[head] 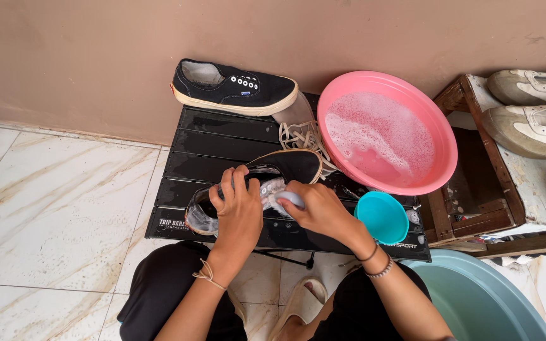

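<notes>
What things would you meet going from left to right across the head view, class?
Left hand on a soapy black shoe → right hand with a brush → small teal cup → pink basin → white shoes.

Brown wall [96,57], white marble floor tiles [52,208], daylight, wooden crate [475,208].
</notes>
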